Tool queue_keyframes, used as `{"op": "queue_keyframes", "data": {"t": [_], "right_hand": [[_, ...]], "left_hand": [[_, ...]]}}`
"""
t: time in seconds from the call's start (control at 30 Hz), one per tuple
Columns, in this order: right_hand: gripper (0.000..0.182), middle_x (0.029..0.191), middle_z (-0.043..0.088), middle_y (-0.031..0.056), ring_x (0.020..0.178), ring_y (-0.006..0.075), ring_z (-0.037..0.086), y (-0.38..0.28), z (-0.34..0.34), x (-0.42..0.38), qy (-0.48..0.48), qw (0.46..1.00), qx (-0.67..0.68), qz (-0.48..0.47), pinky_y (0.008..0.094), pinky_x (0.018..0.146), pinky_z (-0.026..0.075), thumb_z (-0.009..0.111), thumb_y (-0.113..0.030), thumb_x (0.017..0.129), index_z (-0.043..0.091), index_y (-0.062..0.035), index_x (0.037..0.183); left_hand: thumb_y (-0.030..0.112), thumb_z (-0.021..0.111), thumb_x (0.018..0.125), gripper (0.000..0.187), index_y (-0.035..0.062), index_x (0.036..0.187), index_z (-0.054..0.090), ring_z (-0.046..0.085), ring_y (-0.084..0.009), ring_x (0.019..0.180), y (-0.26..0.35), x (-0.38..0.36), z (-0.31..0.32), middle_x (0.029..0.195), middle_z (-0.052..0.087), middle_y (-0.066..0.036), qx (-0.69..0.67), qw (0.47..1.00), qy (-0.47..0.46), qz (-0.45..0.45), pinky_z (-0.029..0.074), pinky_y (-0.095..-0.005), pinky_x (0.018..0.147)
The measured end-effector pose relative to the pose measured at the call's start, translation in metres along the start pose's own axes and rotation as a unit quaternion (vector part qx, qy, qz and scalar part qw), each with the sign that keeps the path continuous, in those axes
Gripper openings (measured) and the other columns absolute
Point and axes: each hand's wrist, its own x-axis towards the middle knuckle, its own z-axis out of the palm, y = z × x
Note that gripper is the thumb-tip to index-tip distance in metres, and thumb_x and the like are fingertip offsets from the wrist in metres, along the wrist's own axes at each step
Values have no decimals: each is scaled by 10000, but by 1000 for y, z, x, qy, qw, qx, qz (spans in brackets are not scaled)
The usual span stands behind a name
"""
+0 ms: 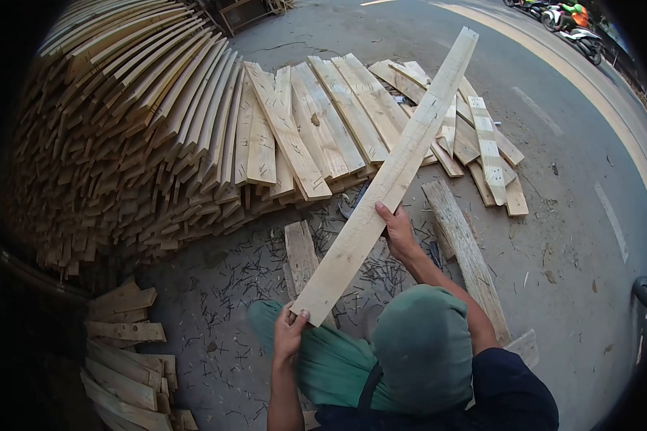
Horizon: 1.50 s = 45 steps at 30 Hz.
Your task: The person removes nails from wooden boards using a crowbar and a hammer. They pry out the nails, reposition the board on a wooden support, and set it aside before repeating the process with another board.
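A long pale wooden plank (394,176) slants across the view, its near end low at the centre and its far end up at the right. My left hand (290,333) grips the near end, thumb on the top face. Farther along, my right hand (400,231) holds the plank's right edge, thumb on top and fingers partly hidden beneath. Below the plank are a short wooden block (302,251) and a weathered board (466,255) on the ground. Many loose nails (251,269) lie scattered around them.
A tall stack of planks (129,136) fills the left, with more planks (349,115) spread beside it. Loose boards (490,154) lie at the right, short pieces (126,381) at lower left. Beyond is a road (553,65) with motorbikes (579,36) and a person in orange.
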Motion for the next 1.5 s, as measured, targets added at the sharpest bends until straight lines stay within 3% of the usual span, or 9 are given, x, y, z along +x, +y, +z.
{"op": "queue_keyframes", "data": {"t": [0.23,0.3,0.37,0.5,0.77,1.03,1.13,1.2,1.5], "right_hand": [[406,833,667,126,610,129,635,2,-90,-36,30,930,-295,219,230,494,482,644,-337,934,587,35,1089],[372,821,679,144,654,225,654,20,-147,-57,62,862,-480,148,331,566,497,679,-322,890,619,17,1032],[351,856,680,178,752,340,658,19,-181,-100,146,750,-637,107,419,669,501,697,-305,864,614,4,1007],[332,929,660,251,910,437,634,39,-226,-195,193,616,-762,62,491,777,485,684,-298,858,592,4,964],[332,970,632,274,936,454,618,74,-256,-225,190,614,-751,154,516,795,473,668,-266,857,573,20,996],[398,978,606,307,946,503,586,77,-277,-209,185,674,-678,226,547,819,454,645,-293,844,550,58,1006],[443,916,617,328,906,511,592,88,-278,-214,51,677,-734,18,552,809,443,613,-378,862,556,53,946],[428,875,603,336,883,507,594,58,-226,-193,232,696,-646,212,567,779,422,560,-395,910,540,32,929],[455,622,555,207,579,446,546,17,-156,-158,255,728,-636,-15,497,567,415,516,-446,988,518,-2,885]], "left_hand": [[204,692,911,496,-31,1307,507,669,-185,915,11,140,-47,1085,680,-97,74,992,-70,-74,550,-290,790],[213,743,858,564,1,1323,505,623,-259,1060,27,136,-34,1189,638,-137,234,968,-37,-80,521,-368,888],[233,776,803,623,40,1332,511,511,-333,1210,32,128,-14,1303,559,-162,610,771,94,154,434,-446,1004],[294,809,747,778,62,1392,442,438,-356,1270,22,138,45,1360,498,-146,568,795,37,208,370,-475,1040],[357,856,665,967,51,1424,341,467,-342,1253,-58,200,160,1333,500,-182,602,723,-57,335,371,-505,1008],[266,899,581,920,106,1323,379,528,-307,1195,-46,208,89,1251,546,-112,717,657,-134,192,420,-497,941],[277,902,573,926,106,1324,387,452,-319,1262,-42,204,53,1262,535,-104,752,622,-112,187,382,-554,965],[329,902,579,962,93,1352,381,359,-348,1340,-46,201,45,1347,472,-126,789,580,-87,185,309,-606,1028],[565,786,666,1058,81,1472,303,400,-292,1300,-69,221,155,1362,457,-119,648,689,-81,315,307,-500,1035]]}}
